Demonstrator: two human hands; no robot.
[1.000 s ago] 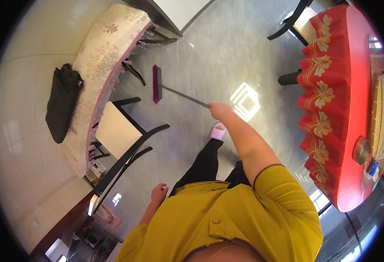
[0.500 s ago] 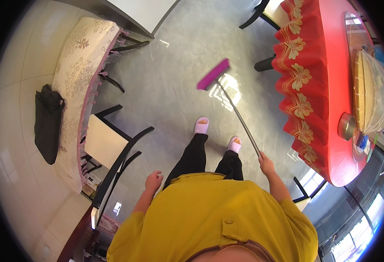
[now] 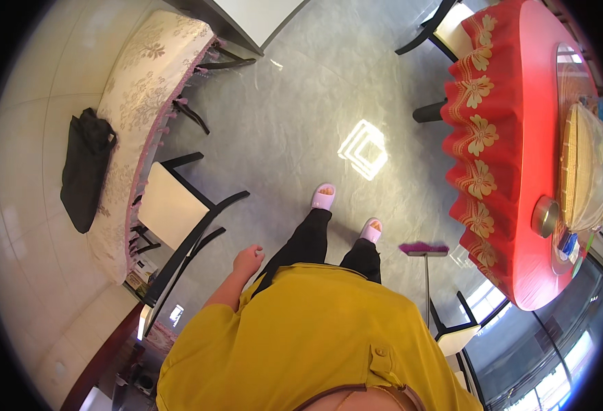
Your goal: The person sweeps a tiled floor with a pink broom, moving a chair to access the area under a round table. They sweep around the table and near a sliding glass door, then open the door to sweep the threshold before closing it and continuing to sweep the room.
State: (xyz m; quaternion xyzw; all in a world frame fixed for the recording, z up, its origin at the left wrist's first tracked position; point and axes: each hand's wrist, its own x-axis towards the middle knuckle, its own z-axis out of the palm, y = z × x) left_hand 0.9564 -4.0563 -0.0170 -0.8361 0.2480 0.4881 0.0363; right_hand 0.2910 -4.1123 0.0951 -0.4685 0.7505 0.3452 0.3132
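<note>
The broom's purple bristle head [image 3: 423, 248] is on the floor to the right of my feet, near the red table. Its thin grey handle [image 3: 426, 291] runs back along my right side and disappears behind my yellow shirt. My right hand is out of sight, so its hold on the handle does not show. My left hand [image 3: 248, 259] hangs at my left side with its fingers loosely curled in, near a black-framed chair [image 3: 175, 205]. No tool shows in it. Pink slippers [image 3: 323, 197] are on my feet.
On the right stands a red-covered table [image 3: 534, 171] with a basket [image 3: 575, 164] and a metal bowl [image 3: 545, 216]. A chair [image 3: 460, 337] sits behind the broom. A cloth-covered table [image 3: 144, 75] with a black bag [image 3: 85, 171] lines the left. A white cabinet [image 3: 257, 17] stands ahead.
The broom head has swung from the floor ahead of my feet back to my right side. My right hand has gone out of view. My left hand stays low at my side.
</note>
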